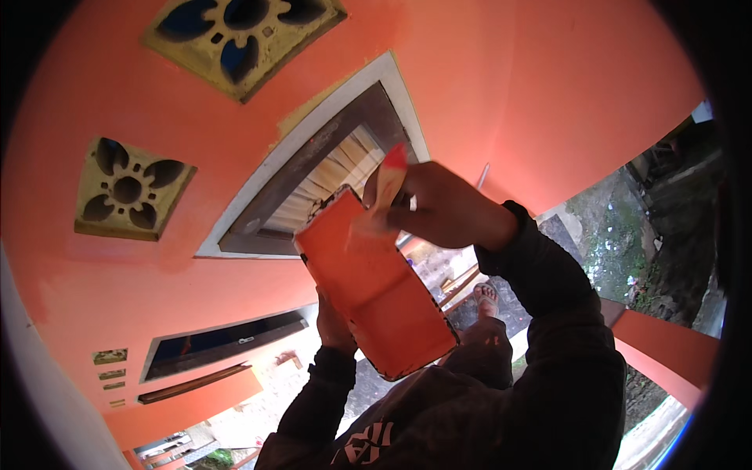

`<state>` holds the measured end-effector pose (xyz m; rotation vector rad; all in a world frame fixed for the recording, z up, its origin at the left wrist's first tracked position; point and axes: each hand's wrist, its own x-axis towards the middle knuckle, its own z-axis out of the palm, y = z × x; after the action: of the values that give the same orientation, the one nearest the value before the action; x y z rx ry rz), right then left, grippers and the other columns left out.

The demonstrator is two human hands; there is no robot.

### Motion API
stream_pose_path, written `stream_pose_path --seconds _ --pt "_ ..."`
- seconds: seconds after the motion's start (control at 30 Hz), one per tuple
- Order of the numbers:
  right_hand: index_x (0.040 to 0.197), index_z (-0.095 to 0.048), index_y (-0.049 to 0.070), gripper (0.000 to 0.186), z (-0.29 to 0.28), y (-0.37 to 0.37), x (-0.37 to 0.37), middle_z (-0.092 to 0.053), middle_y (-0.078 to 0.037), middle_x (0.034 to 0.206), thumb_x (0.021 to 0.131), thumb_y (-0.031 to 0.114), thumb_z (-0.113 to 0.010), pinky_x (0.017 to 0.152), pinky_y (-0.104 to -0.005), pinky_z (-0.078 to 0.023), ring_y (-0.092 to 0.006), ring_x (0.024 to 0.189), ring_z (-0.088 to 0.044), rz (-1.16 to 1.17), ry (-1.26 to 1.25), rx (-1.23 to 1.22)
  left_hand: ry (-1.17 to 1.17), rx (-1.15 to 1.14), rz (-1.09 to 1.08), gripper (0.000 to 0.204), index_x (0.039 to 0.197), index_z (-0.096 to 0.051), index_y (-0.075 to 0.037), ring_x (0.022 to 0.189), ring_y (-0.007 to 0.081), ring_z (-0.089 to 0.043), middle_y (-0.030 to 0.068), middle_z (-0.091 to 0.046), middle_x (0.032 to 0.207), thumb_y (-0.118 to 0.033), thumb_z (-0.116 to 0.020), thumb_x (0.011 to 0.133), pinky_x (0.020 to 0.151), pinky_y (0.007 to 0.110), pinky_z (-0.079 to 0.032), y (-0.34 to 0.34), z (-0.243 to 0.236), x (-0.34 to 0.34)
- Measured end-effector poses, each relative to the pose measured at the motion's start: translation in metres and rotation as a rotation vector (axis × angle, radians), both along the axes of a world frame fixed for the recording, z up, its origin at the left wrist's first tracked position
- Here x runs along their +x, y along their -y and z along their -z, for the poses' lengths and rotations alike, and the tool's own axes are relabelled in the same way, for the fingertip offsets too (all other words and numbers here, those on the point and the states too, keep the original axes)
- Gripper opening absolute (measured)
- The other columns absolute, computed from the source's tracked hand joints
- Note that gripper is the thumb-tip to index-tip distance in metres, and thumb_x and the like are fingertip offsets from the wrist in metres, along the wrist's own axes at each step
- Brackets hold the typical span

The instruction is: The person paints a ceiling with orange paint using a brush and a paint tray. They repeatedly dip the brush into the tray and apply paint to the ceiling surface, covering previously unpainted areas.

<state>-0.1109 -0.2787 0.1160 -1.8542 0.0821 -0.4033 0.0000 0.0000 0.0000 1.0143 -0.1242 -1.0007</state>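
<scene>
My right hand grips a paintbrush with a red-tipped wooden handle. Its bristles are over the top part of a rectangular paint tray and look slightly blurred; whether they touch it is unclear. The tray is coated in orange paint, with dark chipped edges. My left hand holds it by its left side, its fingers partly hidden by the tray.
An orange wall has a window with grey-white surround and yellowish decorative vent blocks. A lower dark opening is at left. My sandalled foot stands high on a dark surface, beside mossy ground at right.
</scene>
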Motion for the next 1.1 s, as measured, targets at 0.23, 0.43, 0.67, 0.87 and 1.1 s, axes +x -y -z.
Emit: stream_pose_path --seconds 0.23,0.43,0.67,0.87,1.1 --pt "0.086 -0.062 0.004 0.034 0.024 -0.049 -0.005 -0.067 -0.020 0.082 0.103 0.033 -0.055 0.071 -0.0494 -0.051 -0.0415 0.081 -0.066 -0.411 -0.178 -0.440 -0.265 -0.368 0.296 0.062 0.147 -0.045 -0.008 0.118 0.0261 -0.062 0.0104 -0.060 0.133 -0.055 -0.026 0.112 0.099 0.041 -0.054 0.023 0.038 0.017" --pt "0.090 -0.065 0.004 0.030 0.013 -0.025 -0.011 -0.068 -0.019 0.082 0.101 0.031 -0.058 0.071 -0.0473 -0.052 -0.0394 0.081 -0.068 -0.225 -0.209 -0.512 0.003 0.233 0.040 0.064 0.151 -0.042 -0.008 0.123 0.0270 -0.061 0.0105 -0.057 0.140 -0.056 -0.027 0.111 0.102 0.041 -0.053 0.051 -0.002 -0.011" --pt "0.105 -0.063 0.000 0.029 0.000 0.010 -0.027 -0.068 -0.018 0.085 0.093 0.026 -0.070 0.075 -0.0402 -0.053 -0.0324 0.079 -0.069 0.061 -0.197 -0.183 -0.127 0.185 -0.041 0.065 0.155 -0.038 -0.007 0.132 0.0271 -0.055 0.0092 -0.052 0.149 -0.055 -0.028 0.112 0.108 0.041 -0.049 0.069 -0.014 -0.014" --pt "0.108 -0.064 -0.002 0.030 0.031 0.025 -0.010 -0.071 -0.017 0.091 0.093 0.023 -0.069 0.078 -0.0394 -0.054 -0.0285 0.085 -0.071 0.309 -0.172 0.034 -0.070 0.209 -0.008 0.070 0.155 -0.037 -0.004 0.134 0.0271 -0.054 0.0107 -0.050 0.151 -0.057 -0.028 0.111 0.109 0.041 -0.049 0.073 -0.010 -0.024" --pt "0.109 -0.063 -0.004 0.033 0.053 0.048 -0.006 -0.070 -0.018 0.093 0.093 0.024 -0.068 0.080 -0.0395 -0.054 -0.0284 0.084 -0.070 0.518 -0.169 0.027 -0.108 0.185 -0.019 0.073 0.156 -0.036 -0.003 0.134 0.0261 -0.054 0.0103 -0.050 0.152 -0.059 -0.031 0.109 0.110 0.039 -0.047 0.069 0.008 -0.033"
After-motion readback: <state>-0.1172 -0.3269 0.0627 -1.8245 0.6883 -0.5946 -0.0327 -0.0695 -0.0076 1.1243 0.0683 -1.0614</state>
